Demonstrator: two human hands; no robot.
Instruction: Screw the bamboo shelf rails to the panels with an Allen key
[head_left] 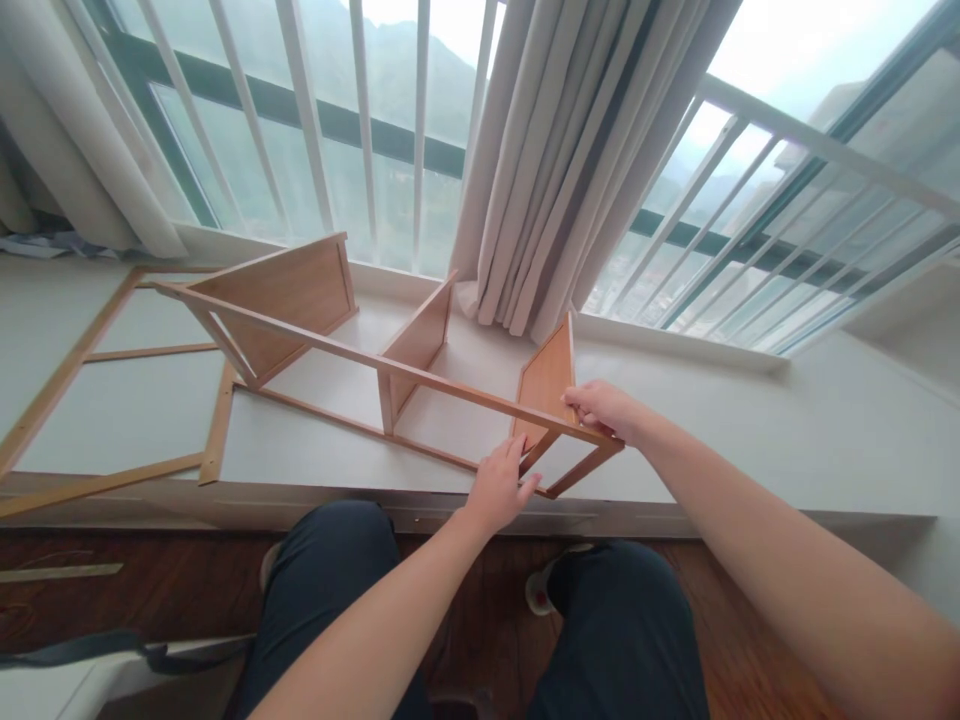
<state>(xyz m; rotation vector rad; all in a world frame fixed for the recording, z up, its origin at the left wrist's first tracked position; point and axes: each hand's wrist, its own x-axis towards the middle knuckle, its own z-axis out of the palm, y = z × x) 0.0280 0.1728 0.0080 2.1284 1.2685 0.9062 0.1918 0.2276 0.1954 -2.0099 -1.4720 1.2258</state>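
A wooden shelf frame (334, 347) lies on its side on the white window ledge, with three boards standing between its rails. At its right end, my right hand (606, 410) pinches the edge of the rightmost shelf board (547, 372), thumb on the near face. My left hand (501, 485) grips around the lower rail and the bottom corner of that same board, its thumb held apart; part of its grip is hidden. The middle board (418, 345) and the larger left board (289, 300) stand untouched, slanting toward the window.
A second wooden frame (45, 428) lies flat at the left, partly over the ledge (750, 430) edge. Behind are gray curtains (555, 150) and a white window railing (360, 120). A wooden strip (60, 573) rests on the dark floor (187, 575). My knees are below the ledge.
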